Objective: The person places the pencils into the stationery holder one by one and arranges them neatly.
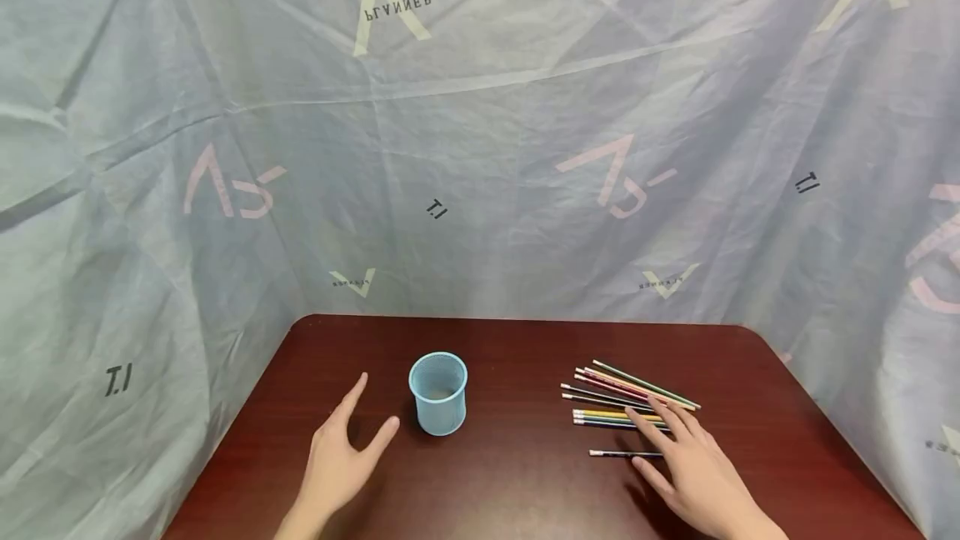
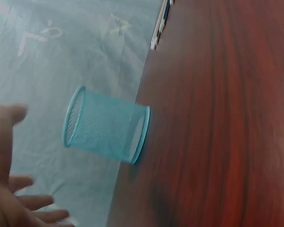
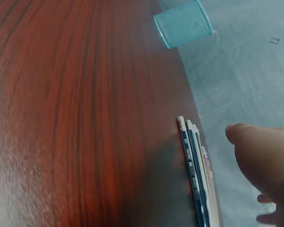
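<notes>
A light blue mesh pencil cup (image 1: pixel 441 413) stands upright on the table, left of the middle. My left hand (image 1: pixel 337 457) is just left of it, thumb and fingers spread apart, holding nothing; the left wrist view shows the cup (image 2: pixel 106 124) beyond the fingers. On the right lie several pencils (image 1: pixel 618 388) with white-tipped ends, loosely fanned, in green, red, black, yellow and blue. Over their near ends hovers my right hand (image 1: pixel 697 461), fingers extended and thumb apart. One dark pencil (image 1: pixel 611 453) lies nearest me, below the others, its far part hidden by that hand.
The dark red wooden table (image 1: pixel 510 473) has rounded far corners. Grey fabric (image 1: pixel 480 190) with printed letters hangs behind it and along both sides. A stretch of tabletop separates the cup from the pencils.
</notes>
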Tool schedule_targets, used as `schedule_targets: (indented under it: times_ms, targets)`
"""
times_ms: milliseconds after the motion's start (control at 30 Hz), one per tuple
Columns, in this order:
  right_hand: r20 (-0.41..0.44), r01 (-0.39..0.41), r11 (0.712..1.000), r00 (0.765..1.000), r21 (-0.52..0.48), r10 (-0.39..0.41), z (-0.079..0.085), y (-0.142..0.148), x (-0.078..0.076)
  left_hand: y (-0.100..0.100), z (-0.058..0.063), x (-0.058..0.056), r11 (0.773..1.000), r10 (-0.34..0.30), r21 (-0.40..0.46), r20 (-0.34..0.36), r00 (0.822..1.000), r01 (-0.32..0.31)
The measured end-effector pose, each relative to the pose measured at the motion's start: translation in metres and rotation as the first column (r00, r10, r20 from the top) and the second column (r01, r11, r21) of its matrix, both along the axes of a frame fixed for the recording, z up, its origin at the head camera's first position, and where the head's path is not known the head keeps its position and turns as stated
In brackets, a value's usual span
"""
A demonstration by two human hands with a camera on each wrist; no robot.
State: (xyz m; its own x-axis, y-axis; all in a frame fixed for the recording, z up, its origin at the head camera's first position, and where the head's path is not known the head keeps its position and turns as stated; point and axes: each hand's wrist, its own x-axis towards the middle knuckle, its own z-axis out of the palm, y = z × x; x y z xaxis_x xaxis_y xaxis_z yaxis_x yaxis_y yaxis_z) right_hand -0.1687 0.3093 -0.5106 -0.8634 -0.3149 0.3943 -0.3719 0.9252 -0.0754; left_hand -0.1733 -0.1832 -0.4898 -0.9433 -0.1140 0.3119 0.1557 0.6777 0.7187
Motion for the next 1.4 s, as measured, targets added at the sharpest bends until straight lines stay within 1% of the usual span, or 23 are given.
schedule_targets:
  times_ms: [67, 133, 200, 233, 300, 433, 500, 567, 667, 733, 800, 833, 900, 1000, 1067, 1133, 1200, 1300, 1400]
  targets:
    - [-0.053, -0.037, 0.999, 0.998, 0.001, 0.037, -0.002, -0.003, -0.002, 0.007, -0.001, -0.007, 0.994, 0.011, 0.105, -0.052, 0.999, -0.006]
    - [-0.106, -0.07, 0.998, 0.992, 0.006, 0.07, -0.004, -0.007, -0.004, 0.013, -0.001, -0.014, 0.985, 0.013, 0.175, -0.083, 0.996, 0.001]
    - [-0.137, -0.099, 0.995, 0.986, 0.006, 0.098, -0.005, -0.011, -0.006, 0.018, -0.002, -0.02, 0.977, 0.009, 0.212, -0.101, 0.995, 0.013]
    - [-0.139, -0.11, 0.994, 0.984, 0.007, 0.11, -0.005, -0.013, -0.007, 0.02, -0.003, -0.023, 0.975, 0.006, 0.223, -0.103, 0.995, 0.018]
    - [-0.117, -0.126, 0.992, 0.985, -0.002, 0.125, -0.006, -0.018, -0.009, 0.024, -0.004, -0.027, 0.972, -0.003, 0.234, -0.102, 0.995, 0.027]
    - [-0.015, -0.146, 0.989, 0.989, -0.019, 0.146, -0.01, -0.023, -0.011, 0.029, -0.007, -0.034, 0.965, -0.015, 0.261, -0.082, 0.997, 0.036]
    - [0.022, -0.148, 0.989, 0.989, -0.029, 0.148, -0.013, -0.023, -0.012, 0.032, -0.009, -0.037, 0.96, -0.017, 0.276, -0.076, 0.997, 0.037]
    - [0.023, -0.145, 0.989, 0.989, -0.028, 0.146, -0.016, -0.022, -0.011, 0.034, -0.01, -0.04, 0.958, -0.017, 0.286, -0.074, 0.997, 0.037]
    - [-0.031, -0.149, 0.988, 0.988, -0.025, 0.149, -0.022, -0.022, -0.012, 0.036, -0.013, -0.044, 0.959, -0.016, 0.283, -0.078, 0.997, 0.038]
    - [-0.05, -0.15, 0.988, 0.988, -0.02, 0.149, -0.024, -0.022, -0.013, 0.038, -0.014, -0.046, 0.961, -0.014, 0.276, -0.078, 0.997, 0.035]
    - [-0.049, -0.159, 0.987, 0.986, -0.022, 0.157, -0.024, -0.021, -0.015, 0.041, -0.016, -0.048, 0.962, -0.012, 0.27, -0.078, 0.997, 0.033]
    - [-0.034, -0.155, 0.988, 0.987, -0.026, 0.154, -0.023, -0.021, -0.016, 0.042, -0.017, -0.049, 0.963, -0.012, 0.268, -0.082, 0.997, 0.034]
    - [0.034, -0.135, 0.99, 0.99, -0.031, 0.136, -0.021, -0.022, -0.018, 0.044, -0.019, -0.051, 0.962, -0.008, 0.273, -0.087, 0.996, 0.031]
    - [0.112, -0.112, 0.993, 0.987, -0.04, 0.116, -0.017, -0.025, -0.019, 0.047, -0.022, -0.053, 0.96, 0.005, 0.28, -0.099, 0.995, 0.024]
    - [0.126, -0.106, 0.994, 0.986, -0.041, 0.11, -0.015, -0.027, -0.019, 0.048, -0.024, -0.054, 0.957, 0.011, 0.291, -0.106, 0.994, 0.02]
    - [0.083, -0.127, 0.991, 0.988, -0.045, 0.13, -0.011, -0.03, -0.021, 0.05, -0.025, -0.055, 0.953, 0.01, 0.301, -0.11, 0.994, 0.023]
    - [0.014, -0.163, 0.985, 0.986, -0.064, 0.164, -0.006, -0.032, -0.024, 0.051, -0.025, -0.055, 0.949, 0.006, 0.315, -0.114, 0.993, 0.03]
    - [-0.104, -0.231, 0.968, 0.97, -0.095, 0.221, 0.007, -0.035, -0.032, 0.052, -0.026, -0.056, 0.938, 0.002, 0.345, -0.119, 0.993, 0.04]
    - [-0.176, -0.279, 0.951, 0.951, -0.133, 0.255, 0.026, -0.037, -0.041, 0.053, -0.026, -0.057, 0.93, -0.002, 0.365, -0.128, 0.992, 0.049]
